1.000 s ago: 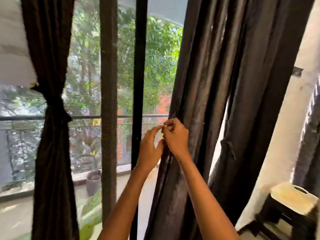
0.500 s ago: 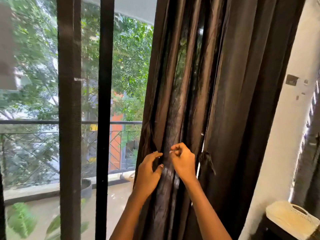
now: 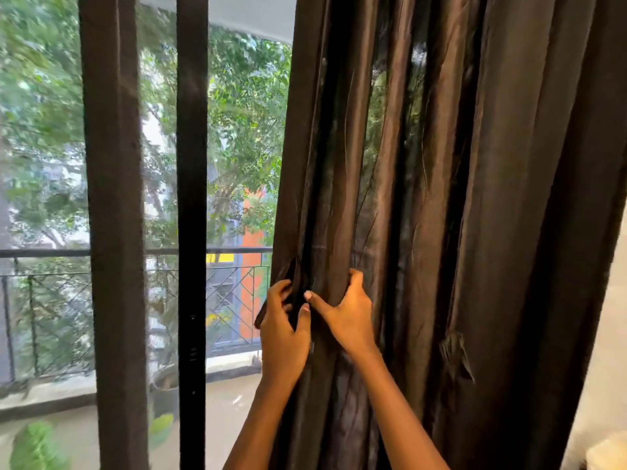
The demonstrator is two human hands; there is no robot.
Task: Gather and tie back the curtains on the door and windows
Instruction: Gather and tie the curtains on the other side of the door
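**Both hands closed on the curtain's left folds**

Grip, left hand (image 3: pixel 283 337): fingers curled round the outer left edge of the dark brown curtain (image 3: pixel 492 198), thumb lying up against the cloth. Grip, right hand (image 3: pixel 351 317): fingers hooked into the neighbouring folds, thumb stretched leftward, close to the left thumb. Contact between the thumbs cannot be confirmed. A bunch of folds is held between the two hands.

Survey, left to right. Blurred green leaves (image 3: pixel 34 447) at the lower left corner. A brown upright (image 3: pixel 115 232) of the door frame, with a black upright (image 3: pixel 191 198) just beside it. Through the glass, a balcony railing (image 3: pixel 51 253), trees (image 3: pixel 247 113) and an orange wall (image 3: pixel 251 283) beyond. The curtain hangs full length to the right of the black upright and covers the right part of the opening. Daylight shows through its upper folds. A small dark tab (image 3: pixel 454 356) of cloth hangs loose on the curtain, right of the right hand; its kind is not clear. A pale wall (image 3: pixel 610 368) closes the far right edge.
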